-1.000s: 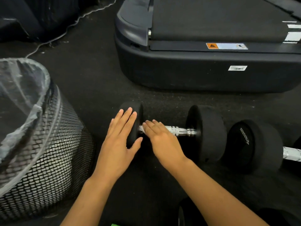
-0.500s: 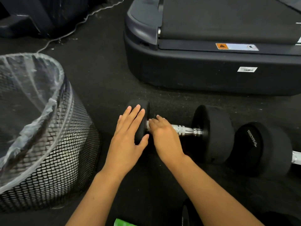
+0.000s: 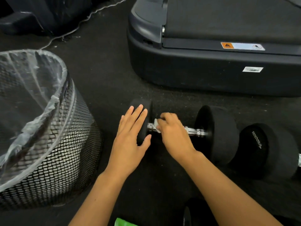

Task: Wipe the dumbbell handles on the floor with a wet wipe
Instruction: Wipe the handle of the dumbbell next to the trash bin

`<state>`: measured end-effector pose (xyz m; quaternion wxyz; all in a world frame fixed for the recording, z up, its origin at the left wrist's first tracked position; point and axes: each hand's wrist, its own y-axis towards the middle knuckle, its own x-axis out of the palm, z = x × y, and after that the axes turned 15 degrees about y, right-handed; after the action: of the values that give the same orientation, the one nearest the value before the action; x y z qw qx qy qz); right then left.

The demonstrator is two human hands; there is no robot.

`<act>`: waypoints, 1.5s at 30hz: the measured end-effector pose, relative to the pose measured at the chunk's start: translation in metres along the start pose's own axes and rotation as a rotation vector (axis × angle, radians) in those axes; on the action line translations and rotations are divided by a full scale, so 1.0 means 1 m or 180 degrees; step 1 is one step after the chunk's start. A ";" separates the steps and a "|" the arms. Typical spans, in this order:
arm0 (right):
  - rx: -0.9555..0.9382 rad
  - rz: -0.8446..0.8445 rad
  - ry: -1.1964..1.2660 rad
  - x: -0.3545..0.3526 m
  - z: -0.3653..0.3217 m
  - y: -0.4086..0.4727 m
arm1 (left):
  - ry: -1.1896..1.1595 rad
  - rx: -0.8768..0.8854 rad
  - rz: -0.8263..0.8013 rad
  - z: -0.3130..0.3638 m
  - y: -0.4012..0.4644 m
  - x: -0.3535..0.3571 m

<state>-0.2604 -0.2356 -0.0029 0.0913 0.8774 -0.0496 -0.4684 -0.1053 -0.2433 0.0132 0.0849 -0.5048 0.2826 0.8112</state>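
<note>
A black dumbbell [image 3: 216,132] with a chrome handle [image 3: 195,131] lies on the dark floor in the middle of the head view. My left hand [image 3: 130,137] rests flat, fingers apart, on its left weight head [image 3: 143,105]. My right hand [image 3: 172,134] is curled over the left part of the handle, shut on a white wet wipe [image 3: 156,125] that peeks out beside the fingers. A second black dumbbell [image 3: 267,149] lies to the right, its handle cut off by the frame edge.
A black mesh bin [image 3: 53,160] with a clear plastic liner stands at the left. A treadmill base [image 3: 211,75] fills the back right. A green packet [image 3: 125,223] and another dark weight [image 3: 192,214] sit at the bottom edge. A cable [image 3: 84,20] runs across the floor at the back.
The view has shifted, so everything sits further right. My right hand has curled tighter on the handle and the white wipe now shows. My left hand stays on the weight head.
</note>
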 end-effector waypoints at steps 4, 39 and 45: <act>-0.0014 -0.0036 0.0266 0.006 -0.017 -0.006 | -0.0012 -0.0041 0.0004 0.000 0.002 0.000; 0.0124 -0.0122 -0.0024 0.006 -0.018 -0.004 | -0.0101 -0.0055 -0.0006 0.001 0.002 -0.002; 0.0532 -0.0224 -0.0076 -0.011 -0.011 0.012 | -0.0064 -0.0009 -0.0002 0.000 0.000 -0.001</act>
<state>-0.2572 -0.2440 0.0142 0.0007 0.8775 -0.0587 -0.4760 -0.1048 -0.2433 0.0139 0.0873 -0.4969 0.2804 0.8166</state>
